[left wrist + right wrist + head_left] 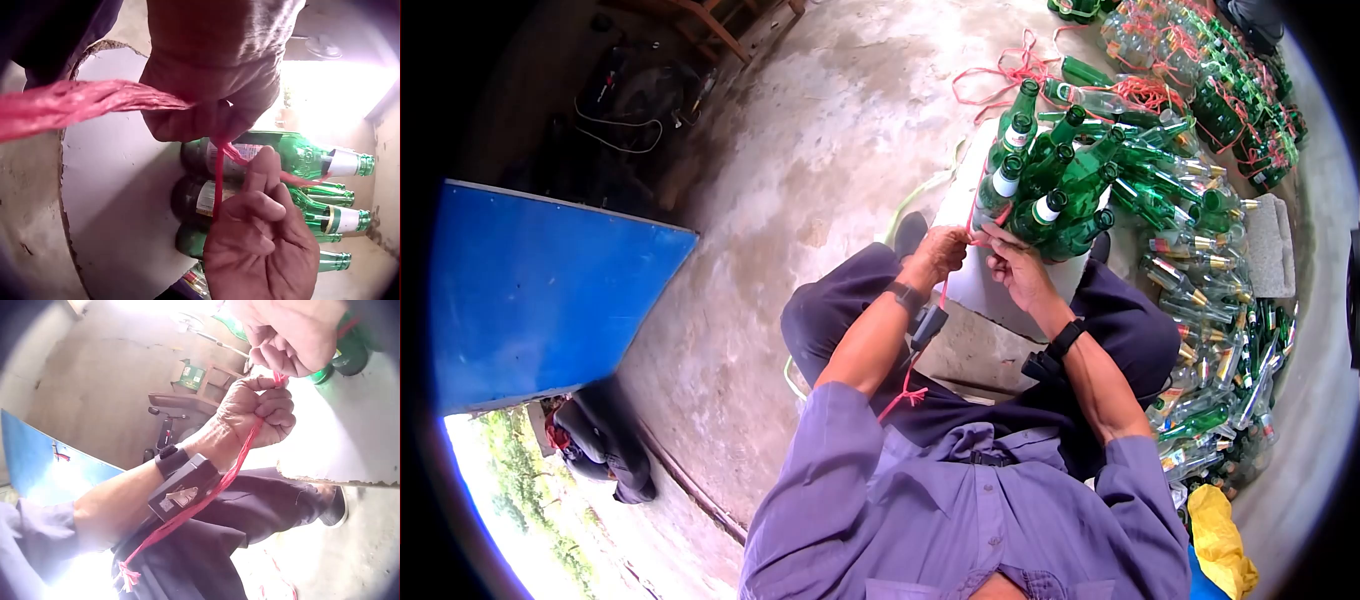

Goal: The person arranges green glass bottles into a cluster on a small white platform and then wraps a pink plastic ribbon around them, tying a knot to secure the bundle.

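Observation:
A cluster of green glass bottles (1090, 178) stands upright on a white block (985, 285) between the person's knees. Red plastic string (94, 103) runs round the near side of the bottles. My left hand (941, 252) grips this string in curled fingers, and its frayed tail (130, 575) hangs down past the wrist. Close beside it, my right hand (1022, 272) holds the string near the bottles; a strand runs down behind its bent fingers in the left wrist view. The string crosses in a small twist between both hands.
Many loose bottles (1200, 270) lie piled on the right, with tied bundles (1230, 110) behind. Loose red string (1025, 75) lies beyond the block. A pale slab (1272, 245) rests by the pile. At the left is a blue panel (550, 290).

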Demonstrator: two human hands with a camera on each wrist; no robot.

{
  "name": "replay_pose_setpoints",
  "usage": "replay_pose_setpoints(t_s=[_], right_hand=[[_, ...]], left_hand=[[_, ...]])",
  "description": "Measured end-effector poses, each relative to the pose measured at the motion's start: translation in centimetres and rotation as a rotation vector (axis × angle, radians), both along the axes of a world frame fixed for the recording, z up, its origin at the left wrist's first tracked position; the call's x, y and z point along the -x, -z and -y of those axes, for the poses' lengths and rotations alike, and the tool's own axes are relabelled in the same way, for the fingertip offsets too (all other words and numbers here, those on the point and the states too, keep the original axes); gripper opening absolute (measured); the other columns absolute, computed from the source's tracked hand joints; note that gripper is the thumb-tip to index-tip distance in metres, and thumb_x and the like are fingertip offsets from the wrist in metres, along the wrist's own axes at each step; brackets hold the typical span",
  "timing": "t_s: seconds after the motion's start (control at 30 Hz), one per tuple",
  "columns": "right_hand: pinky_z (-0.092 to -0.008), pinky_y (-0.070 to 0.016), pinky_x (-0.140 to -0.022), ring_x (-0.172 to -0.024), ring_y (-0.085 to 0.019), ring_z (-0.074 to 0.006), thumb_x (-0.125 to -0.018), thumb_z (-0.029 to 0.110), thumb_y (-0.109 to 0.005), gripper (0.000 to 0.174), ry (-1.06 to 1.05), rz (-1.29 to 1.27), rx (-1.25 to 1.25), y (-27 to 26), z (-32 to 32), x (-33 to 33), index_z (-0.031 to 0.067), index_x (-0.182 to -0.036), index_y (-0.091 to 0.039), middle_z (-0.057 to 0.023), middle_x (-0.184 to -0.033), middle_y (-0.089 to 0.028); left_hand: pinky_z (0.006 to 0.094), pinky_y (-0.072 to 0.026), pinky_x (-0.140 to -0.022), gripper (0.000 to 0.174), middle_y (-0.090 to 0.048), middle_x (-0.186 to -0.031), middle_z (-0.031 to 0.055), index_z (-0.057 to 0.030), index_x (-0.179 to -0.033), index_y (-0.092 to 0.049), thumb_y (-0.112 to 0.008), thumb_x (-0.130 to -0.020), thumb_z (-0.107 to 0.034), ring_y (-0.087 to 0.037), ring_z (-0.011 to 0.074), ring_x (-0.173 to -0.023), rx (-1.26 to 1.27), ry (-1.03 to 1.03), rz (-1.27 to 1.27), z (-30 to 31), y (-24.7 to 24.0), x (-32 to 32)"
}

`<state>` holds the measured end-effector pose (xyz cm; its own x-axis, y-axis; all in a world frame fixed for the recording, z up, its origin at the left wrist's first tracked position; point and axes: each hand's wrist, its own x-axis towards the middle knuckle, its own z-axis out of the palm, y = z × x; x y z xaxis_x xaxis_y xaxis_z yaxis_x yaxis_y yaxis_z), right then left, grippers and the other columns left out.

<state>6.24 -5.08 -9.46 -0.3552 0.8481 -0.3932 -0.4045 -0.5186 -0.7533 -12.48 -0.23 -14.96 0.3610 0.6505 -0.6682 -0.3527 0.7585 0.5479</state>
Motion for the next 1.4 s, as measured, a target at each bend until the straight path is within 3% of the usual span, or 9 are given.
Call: replay_pose_setpoints(t_s=[0.43,0.63,0.73,0.8,0.93,1.03,1.13,1.2,1.4], right_hand=[[-0.0218,-0.0423,-0.062,-0.082,-0.059,-0.0083,-0.082,0.019,-0.061,0.042,-0.019,0.400,-0.030,1.1,0.3,1.3,0.0065,-0.122,-0.060,-0.0002,-0.104,-0.063],[-0.0263,-0.0467,-0.057,-0.075,-0.061,-0.0100,-0.083,0.020,-0.061,0.040,-0.094,0.527,-0.231,2.9,0.3,1.3,0.0016,-0.118,-0.060,-0.0038,-0.096,-0.064],[-0.0310,-0.0494,-0.061,-0.076,-0.064,-0.0151,-0.081,0.018,-0.061,0.043,-0.068,0.589,-0.300,3.1,0.8,1.5,-0.0007,-0.120,-0.058,-0.0102,-0.097,-0.067],[-0.0335,-0.0498,-0.063,-0.075,-0.064,-0.0189,-0.080,0.016,-0.061,0.044,0.007,0.694,-0.448,5.4,0.7,1.7,-0.0013,-0.120,-0.058,-0.0144,-0.097,-0.067],[-0.0389,-0.0499,-0.066,-0.070,-0.064,-0.0293,-0.077,0.012,-0.059,0.044,0.133,0.867,-0.497,5.8,1.6,1.8,-0.0018,-0.119,-0.059,-0.0240,-0.098,-0.066],[-0.0372,-0.0505,-0.064,-0.066,-0.064,-0.0261,-0.078,0.009,-0.058,0.039,0.202,1.025,-0.536,4.8,2.5,1.6,-0.0018,-0.115,-0.060,-0.0201,-0.093,-0.067],[-0.0325,-0.0492,-0.057,-0.062,-0.062,-0.0193,-0.080,0.006,-0.056,0.030,0.202,0.746,-0.306,6.0,2.7,1.3,-0.0008,-0.109,-0.063,-0.0139,-0.089,-0.068],[-0.0282,-0.0467,-0.054,-0.062,-0.059,-0.0147,-0.081,0.004,-0.056,0.029,0.234,0.583,-0.068,5.3,2.9,1.3,0.0003,-0.109,-0.063,-0.0095,-0.089,-0.068],[-0.0219,-0.0406,-0.048,-0.059,-0.055,-0.0098,-0.082,0.001,-0.055,0.023,0.343,0.206,0.303,4.6,2.5,1.3,0.0011,-0.103,-0.064,-0.0052,-0.088,-0.066]], left_hand=[[0.0246,-0.0205,-0.038,0.004,-0.045,-0.052,-0.0055,-0.0079,-0.073,-0.065,-0.068,-0.075,-0.010,-0.032,0.0058,-0.040,-0.264,0.165,-0.316,0.2,-1.6,-0.2],[0.0286,-0.0363,-0.045,0.011,-0.057,-0.061,0.0013,-0.0020,-0.077,-0.067,-0.069,-0.076,-0.012,-0.048,0.0103,-0.050,-0.674,0.303,-0.748,-0.1,0.9,-0.6],[0.0322,-0.0418,-0.049,0.018,-0.059,-0.061,0.0045,0.0007,-0.075,-0.067,-0.072,-0.074,-0.017,-0.053,0.0136,-0.054,-0.621,0.358,-0.924,0.2,-1.3,-1.1],[0.0399,-0.0523,-0.067,0.037,-0.067,-0.073,0.0225,0.0030,-0.077,-0.070,-0.074,-0.065,-0.032,-0.069,0.0309,-0.071,-0.549,0.386,-0.962,-0.2,-0.6,-1.0],[0.0405,-0.0520,-0.066,0.036,-0.066,-0.070,0.0228,0.0033,-0.071,-0.069,-0.074,-0.065,-0.032,-0.068,0.0320,-0.068,-0.533,0.412,-0.947,-0.5,-0.6,-0.7],[0.0328,-0.0388,-0.044,0.026,-0.053,-0.052,0.0045,-0.0007,-0.062,-0.063,-0.072,-0.070,-0.024,-0.050,0.0138,-0.047,-0.528,0.418,-0.935,-0.6,-0.5,-0.8],[0.0331,-0.0367,-0.042,0.025,-0.052,-0.050,0.0040,-0.0022,-0.058,-0.061,-0.068,-0.070,-0.023,-0.049,0.0142,-0.045,-0.567,0.466,-0.985,-0.8,-0.5,-1.0],[0.0397,-0.0511,-0.060,0.028,-0.063,-0.060,0.0176,0.0009,-0.059,-0.066,-0.067,-0.065,-0.027,-0.066,0.0286,-0.059,-0.435,0.531,-1.040,-1.0,-1.4,-1.4],[0.0365,-0.0510,-0.057,0.023,-0.066,-0.060,0.0118,-0.0022,-0.057,-0.065,-0.064,-0.064,-0.024,-0.064,0.0252,-0.053,-0.338,0.520,-1.083,-0.7,-2.6,-1.9]])
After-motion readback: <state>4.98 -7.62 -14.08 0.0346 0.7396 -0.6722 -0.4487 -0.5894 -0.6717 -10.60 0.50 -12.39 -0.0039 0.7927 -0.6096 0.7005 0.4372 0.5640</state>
